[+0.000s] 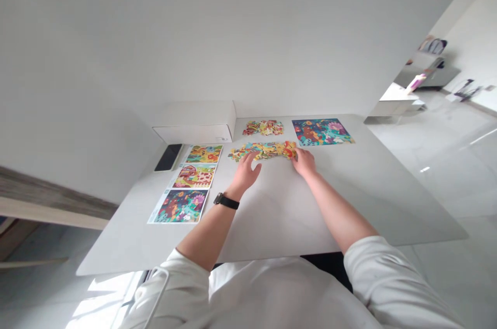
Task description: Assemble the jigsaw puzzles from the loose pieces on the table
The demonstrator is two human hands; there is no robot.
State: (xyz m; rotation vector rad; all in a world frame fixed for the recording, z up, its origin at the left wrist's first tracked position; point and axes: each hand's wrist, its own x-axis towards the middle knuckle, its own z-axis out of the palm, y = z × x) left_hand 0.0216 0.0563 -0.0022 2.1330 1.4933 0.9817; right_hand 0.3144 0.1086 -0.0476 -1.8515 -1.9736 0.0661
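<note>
A long heap of loose jigsaw pieces [267, 150], mostly yellow, blue and orange, lies on the grey table in front of me. My left hand [245, 173] reaches over its near left side, fingers stretched forward and thumb held apart, with nothing in its grasp. At the heap's right end, my right hand [305, 162] has its thumb and bent fingers closed at the edge of some orange-red jigsaw pieces [289, 149]. Its fingertips are partly hidden. Behind the heap is a smaller pile of jigsaw pieces [271, 127]. A dark blue picture board [322, 131] lies beyond my right hand.
Three picture sheets [193, 176] form a column on the left, showing animals, a farm and a dark blue scene. A black phone [168, 157] lies beside them. A white box [194, 133] stands at the back against the wall. The table edge [427, 241] is near me.
</note>
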